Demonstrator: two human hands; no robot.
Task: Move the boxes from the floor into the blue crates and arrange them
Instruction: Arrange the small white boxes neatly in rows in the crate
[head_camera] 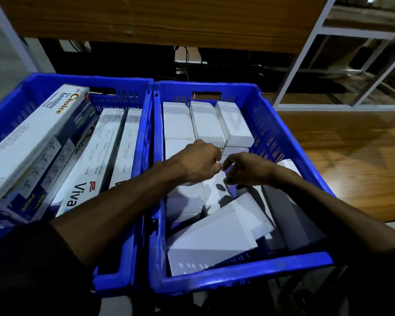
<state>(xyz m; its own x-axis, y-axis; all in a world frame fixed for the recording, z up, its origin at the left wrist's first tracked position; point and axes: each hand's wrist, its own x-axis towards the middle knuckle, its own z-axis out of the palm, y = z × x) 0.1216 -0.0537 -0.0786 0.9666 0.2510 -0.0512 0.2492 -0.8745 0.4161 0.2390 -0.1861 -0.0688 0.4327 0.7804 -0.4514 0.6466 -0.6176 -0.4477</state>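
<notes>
Behind crates: wooden panel [160, 19] w/ dark gap & cables below; white metal frame [306, 65] at right, wood floor [351, 156] beside it.

Two blue crates side by side, walls touching. Left crate [66, 80] held long printed boxes [32, 137] ("Choice", "Viva"), laid lengthwise, top one tilted over the others. Right crate [283, 124] held plain white boxes: neat row of three [205, 124] at far end, more below them; near end a loose jumble [214, 233], tilted & overlapping, some w/ flaps open.

Both hands over middle of right crate, fingertips nearly meeting. Left hand [201, 163] curled, right hand [246, 169] curled, fingers bent down onto white box [214, 190] beneath. Couldn't tell if either actually gripped it, grip hidden.
</notes>
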